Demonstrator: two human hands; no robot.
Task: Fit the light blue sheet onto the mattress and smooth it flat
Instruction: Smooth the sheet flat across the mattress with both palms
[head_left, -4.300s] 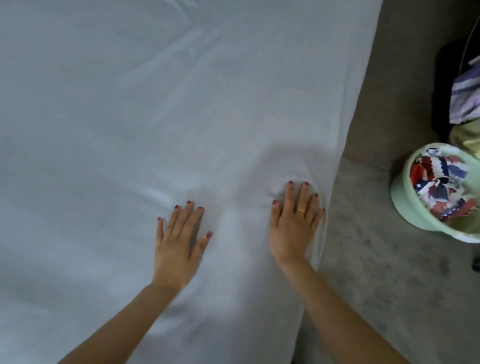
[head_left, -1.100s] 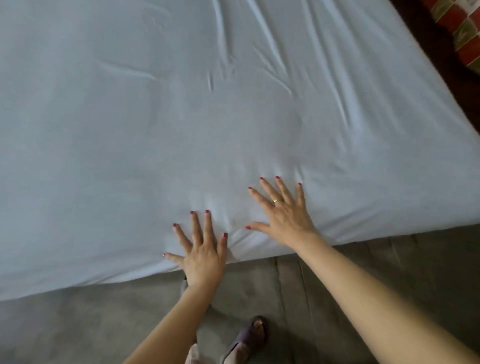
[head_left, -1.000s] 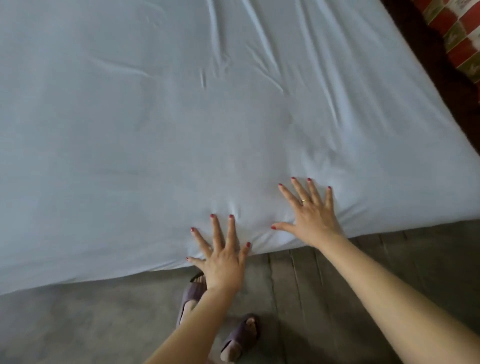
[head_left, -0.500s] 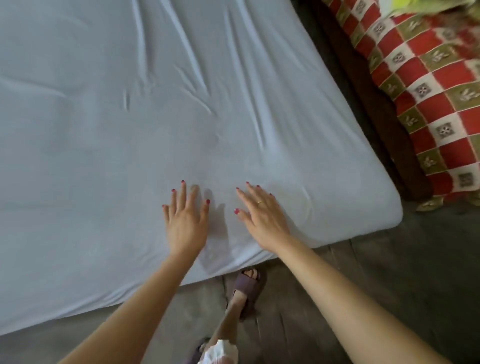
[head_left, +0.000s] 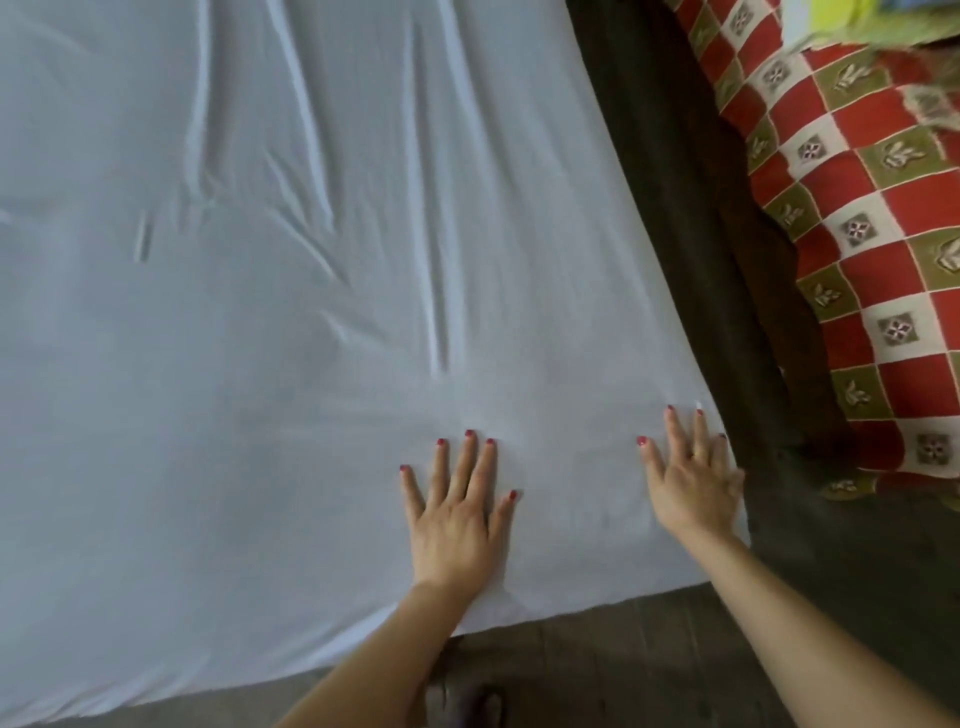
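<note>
The light blue sheet (head_left: 249, 395) covers the whole mattress and fills most of the view. Long creases run across its upper middle part. My left hand (head_left: 457, 512) lies flat on the sheet near the front edge, fingers straight and slightly spread. My right hand (head_left: 693, 480) presses flat on the sheet at the near right corner, right beside the mattress's right edge. Neither hand holds anything. The mattress itself is hidden under the sheet.
A red, white and olive checked blanket (head_left: 878, 249) lies to the right, past a dark gap (head_left: 691, 171) along the mattress side. Dark wooden floor (head_left: 623, 670) runs along the front edge, where my foot (head_left: 467, 701) shows between my arms.
Both hands have slid to the right along the front of the sheet and moved apart. My right hand now reaches the right corner. The view has turned right as well.
</note>
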